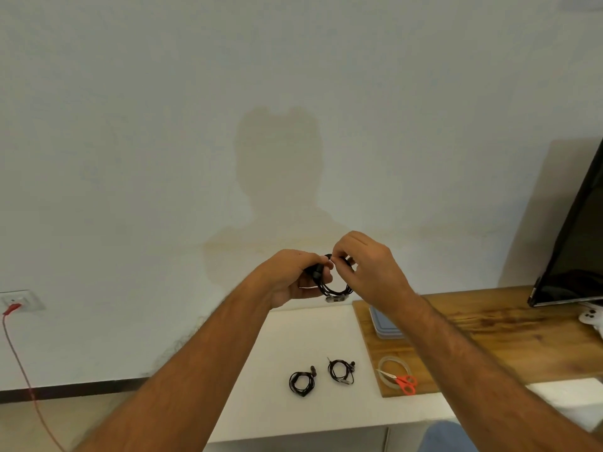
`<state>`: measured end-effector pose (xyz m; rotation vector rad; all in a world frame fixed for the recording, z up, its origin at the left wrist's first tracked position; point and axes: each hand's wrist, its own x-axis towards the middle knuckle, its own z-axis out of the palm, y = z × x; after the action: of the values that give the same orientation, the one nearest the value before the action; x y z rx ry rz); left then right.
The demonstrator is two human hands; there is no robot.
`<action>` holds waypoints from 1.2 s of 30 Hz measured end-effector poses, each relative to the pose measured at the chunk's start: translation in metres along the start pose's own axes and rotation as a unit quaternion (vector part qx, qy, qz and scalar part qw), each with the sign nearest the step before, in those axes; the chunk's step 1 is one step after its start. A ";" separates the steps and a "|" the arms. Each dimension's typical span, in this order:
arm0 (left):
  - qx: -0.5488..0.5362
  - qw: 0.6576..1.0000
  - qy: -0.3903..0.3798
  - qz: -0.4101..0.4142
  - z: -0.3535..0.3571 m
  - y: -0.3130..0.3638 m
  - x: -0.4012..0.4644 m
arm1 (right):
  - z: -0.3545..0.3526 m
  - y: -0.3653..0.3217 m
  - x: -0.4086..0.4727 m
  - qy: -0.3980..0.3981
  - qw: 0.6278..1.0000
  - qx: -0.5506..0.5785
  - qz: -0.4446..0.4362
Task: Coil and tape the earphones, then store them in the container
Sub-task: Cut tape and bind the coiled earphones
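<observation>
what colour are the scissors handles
Orange-red, on the scissors in the head view.

board: grained wood, glossy | tabletop: smooth matt white | scissors: orange plastic handles

A single head-worn view looks forward and slightly down from above the counter, facing the wall, with both raised hands close before it.
</observation>
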<state>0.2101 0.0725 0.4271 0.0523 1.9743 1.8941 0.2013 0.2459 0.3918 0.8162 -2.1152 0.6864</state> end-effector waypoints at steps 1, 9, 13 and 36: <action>-0.023 1.000 -0.004 -0.012 0.001 0.000 -0.001 | 0.000 0.000 0.000 0.002 1.000 -0.002 -0.002; -0.072 0.996 0.048 0.022 0.006 -0.006 0.001 | 0.002 0.000 0.000 0.009 1.000 0.000 0.004; 0.051 0.987 0.100 0.113 0.009 -0.012 -0.001 | 0.001 -0.004 0.002 0.011 0.999 0.026 0.039; 0.432 0.879 0.123 0.162 0.006 -0.009 -0.008 | -0.015 -0.003 0.027 -0.176 0.905 0.230 0.312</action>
<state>0.2220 0.0752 0.4209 0.4306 2.9928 1.0417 0.1966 0.2455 0.4227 0.5044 -2.6163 1.5178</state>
